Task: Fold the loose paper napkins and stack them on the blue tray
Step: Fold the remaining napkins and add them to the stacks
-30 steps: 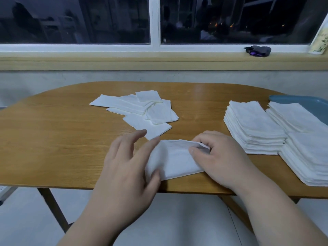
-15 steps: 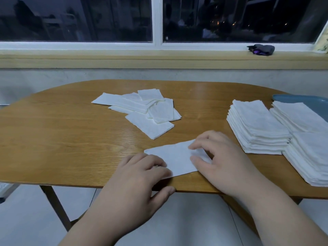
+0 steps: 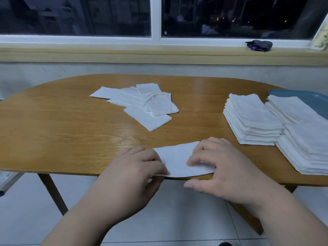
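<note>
Fingers (image 3: 147,155) of the left hand (image 3: 134,169) are curled over the left end of the napkin (image 3: 177,162), with the thumb tucked under at the near edge of the surface (image 3: 62,130), so they seem to pinch that corner. The right hand (image 3: 223,167) presses its bent fingers (image 3: 198,157) down on the napkin's right part, thumb hanging free off the near edge.

A second ago the left hand was laying a raised flap over. Half a second ago the sheet lay flat, a little in from the edge. Now it has slid toward the person and its near side overhangs the near edge slightly. I judge the fold made and being creased, or drawn off the edge for pickup.

It still has to go to the folded stacks (image 3: 252,114) by the right edge, where the blue tray (image 3: 301,98) shows behind them. Loose napkins (image 3: 142,102) wait toward the far edge, so several folds remain.
</note>
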Demonstrator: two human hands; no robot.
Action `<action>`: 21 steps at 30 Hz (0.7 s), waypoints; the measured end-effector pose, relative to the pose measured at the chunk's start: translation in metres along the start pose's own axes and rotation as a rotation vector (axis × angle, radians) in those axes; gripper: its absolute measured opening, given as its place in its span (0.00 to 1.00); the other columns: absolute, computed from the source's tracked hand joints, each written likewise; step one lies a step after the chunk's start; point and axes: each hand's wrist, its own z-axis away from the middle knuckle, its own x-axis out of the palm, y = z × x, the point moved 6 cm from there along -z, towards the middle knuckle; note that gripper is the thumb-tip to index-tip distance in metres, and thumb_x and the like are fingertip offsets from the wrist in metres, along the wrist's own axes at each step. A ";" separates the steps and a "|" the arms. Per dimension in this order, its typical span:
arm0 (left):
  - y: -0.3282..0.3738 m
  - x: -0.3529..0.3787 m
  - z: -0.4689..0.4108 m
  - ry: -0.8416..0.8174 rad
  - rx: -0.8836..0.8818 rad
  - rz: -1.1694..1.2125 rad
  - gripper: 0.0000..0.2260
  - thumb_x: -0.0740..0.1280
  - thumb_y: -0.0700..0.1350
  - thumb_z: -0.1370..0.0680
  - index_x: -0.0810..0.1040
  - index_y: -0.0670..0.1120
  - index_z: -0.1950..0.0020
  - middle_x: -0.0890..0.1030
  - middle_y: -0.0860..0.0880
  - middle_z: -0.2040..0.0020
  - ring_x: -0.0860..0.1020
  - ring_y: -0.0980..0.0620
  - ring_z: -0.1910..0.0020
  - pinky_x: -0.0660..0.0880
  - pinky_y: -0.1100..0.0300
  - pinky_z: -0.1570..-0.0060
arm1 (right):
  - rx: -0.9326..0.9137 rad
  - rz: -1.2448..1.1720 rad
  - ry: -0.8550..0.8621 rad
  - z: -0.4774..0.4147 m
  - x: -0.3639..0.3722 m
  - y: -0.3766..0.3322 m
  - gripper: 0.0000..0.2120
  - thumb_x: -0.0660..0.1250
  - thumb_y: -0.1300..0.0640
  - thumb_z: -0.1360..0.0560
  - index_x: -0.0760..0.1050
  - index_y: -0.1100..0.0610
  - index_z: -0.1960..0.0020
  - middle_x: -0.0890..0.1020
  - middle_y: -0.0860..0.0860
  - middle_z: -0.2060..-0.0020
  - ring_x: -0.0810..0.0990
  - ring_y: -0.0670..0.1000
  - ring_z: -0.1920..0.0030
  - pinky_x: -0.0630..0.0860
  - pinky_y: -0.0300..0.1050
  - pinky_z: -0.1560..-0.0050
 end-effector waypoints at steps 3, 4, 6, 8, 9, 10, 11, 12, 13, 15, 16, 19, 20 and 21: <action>-0.001 -0.010 0.002 0.037 -0.095 0.149 0.06 0.62 0.53 0.25 0.79 0.59 0.56 0.78 0.62 0.59 0.75 0.60 0.58 0.73 0.62 0.60 | -0.030 -0.024 0.008 0.002 0.000 -0.007 0.12 0.72 0.36 0.33 0.79 0.42 0.56 0.75 0.36 0.57 0.73 0.43 0.48 0.64 0.32 0.47; -0.003 -0.013 0.003 0.061 -0.151 0.213 0.04 0.63 0.53 0.26 0.78 0.59 0.57 0.78 0.62 0.60 0.76 0.59 0.58 0.72 0.63 0.62 | -0.039 -0.059 0.028 0.002 -0.002 -0.010 0.07 0.73 0.42 0.32 0.78 0.43 0.58 0.75 0.37 0.57 0.74 0.44 0.48 0.65 0.32 0.49; -0.006 -0.019 0.005 0.103 -0.238 0.335 0.03 0.64 0.53 0.27 0.77 0.59 0.57 0.80 0.59 0.62 0.77 0.55 0.60 0.72 0.61 0.65 | -0.027 -0.184 0.093 0.003 -0.010 -0.012 0.07 0.73 0.54 0.29 0.76 0.44 0.62 0.78 0.40 0.59 0.77 0.47 0.52 0.68 0.34 0.54; -0.008 -0.026 0.005 0.162 -0.289 0.416 0.04 0.64 0.53 0.27 0.77 0.59 0.55 0.81 0.56 0.63 0.78 0.52 0.64 0.72 0.59 0.66 | 0.044 -0.336 0.126 0.004 -0.017 -0.011 0.10 0.73 0.60 0.27 0.78 0.45 0.62 0.81 0.42 0.62 0.79 0.48 0.57 0.71 0.35 0.60; -0.009 -0.031 0.005 0.197 -0.313 0.432 0.03 0.64 0.53 0.26 0.78 0.60 0.55 0.81 0.56 0.63 0.78 0.52 0.64 0.72 0.61 0.66 | 0.080 -0.419 0.146 0.003 -0.020 -0.010 0.10 0.73 0.60 0.26 0.80 0.45 0.59 0.82 0.43 0.62 0.80 0.48 0.58 0.73 0.36 0.62; -0.013 -0.033 0.005 0.226 -0.347 0.444 0.02 0.66 0.53 0.25 0.78 0.61 0.54 0.81 0.57 0.62 0.78 0.53 0.64 0.71 0.63 0.66 | 0.115 -0.508 0.181 0.002 -0.022 -0.009 0.10 0.73 0.58 0.26 0.81 0.42 0.54 0.83 0.45 0.60 0.81 0.49 0.59 0.77 0.41 0.60; -0.017 -0.035 0.005 0.249 -0.388 0.465 0.03 0.67 0.53 0.24 0.78 0.63 0.53 0.81 0.57 0.62 0.77 0.54 0.65 0.71 0.64 0.67 | 0.151 -0.587 0.209 0.000 -0.022 -0.008 0.12 0.73 0.55 0.26 0.80 0.37 0.49 0.84 0.50 0.59 0.82 0.53 0.58 0.80 0.50 0.56; -0.020 -0.034 0.005 0.260 -0.431 0.490 0.06 0.68 0.53 0.25 0.77 0.65 0.51 0.80 0.55 0.64 0.77 0.55 0.67 0.70 0.65 0.69 | 0.178 -0.635 0.227 -0.002 -0.021 -0.007 0.17 0.72 0.51 0.26 0.77 0.33 0.43 0.83 0.57 0.57 0.81 0.60 0.56 0.80 0.58 0.54; -0.024 -0.033 0.005 0.260 -0.470 0.507 0.10 0.69 0.52 0.26 0.76 0.67 0.49 0.79 0.53 0.64 0.75 0.55 0.69 0.70 0.65 0.69 | 0.185 -0.647 0.231 -0.004 -0.019 -0.007 0.21 0.70 0.50 0.26 0.73 0.29 0.39 0.80 0.63 0.55 0.79 0.65 0.55 0.79 0.64 0.53; -0.032 -0.028 0.005 0.235 -0.519 0.504 0.15 0.69 0.53 0.25 0.73 0.72 0.44 0.78 0.49 0.63 0.75 0.55 0.69 0.70 0.63 0.68 | 0.172 -0.566 0.206 -0.009 -0.011 -0.005 0.28 0.69 0.51 0.23 0.66 0.23 0.35 0.79 0.64 0.56 0.78 0.64 0.57 0.78 0.62 0.54; -0.036 -0.025 0.006 0.215 -0.531 0.495 0.17 0.69 0.53 0.24 0.70 0.74 0.42 0.78 0.49 0.63 0.75 0.55 0.68 0.70 0.62 0.66 | 0.159 -0.487 0.182 -0.011 -0.007 -0.004 0.29 0.68 0.52 0.22 0.64 0.20 0.35 0.81 0.60 0.58 0.79 0.59 0.59 0.78 0.56 0.55; -0.046 -0.019 0.007 0.130 -0.515 0.487 0.21 0.69 0.54 0.23 0.68 0.79 0.42 0.78 0.52 0.63 0.75 0.58 0.65 0.71 0.66 0.63 | 0.119 -0.293 0.178 -0.016 0.002 -0.003 0.21 0.67 0.51 0.21 0.71 0.24 0.40 0.84 0.44 0.56 0.80 0.44 0.57 0.75 0.39 0.55; -0.048 -0.018 0.007 0.090 -0.500 0.499 0.20 0.69 0.53 0.23 0.69 0.80 0.43 0.80 0.57 0.61 0.77 0.60 0.62 0.71 0.69 0.62 | 0.120 -0.265 0.190 -0.018 0.004 -0.003 0.15 0.67 0.51 0.22 0.77 0.30 0.43 0.84 0.42 0.56 0.81 0.43 0.55 0.75 0.38 0.55; -0.049 -0.018 0.006 0.048 -0.476 0.503 0.19 0.69 0.53 0.23 0.72 0.79 0.45 0.81 0.62 0.58 0.78 0.62 0.58 0.72 0.71 0.59 | 0.133 -0.241 0.191 -0.019 0.006 -0.001 0.11 0.67 0.50 0.22 0.81 0.35 0.45 0.84 0.40 0.57 0.80 0.42 0.54 0.74 0.38 0.55</action>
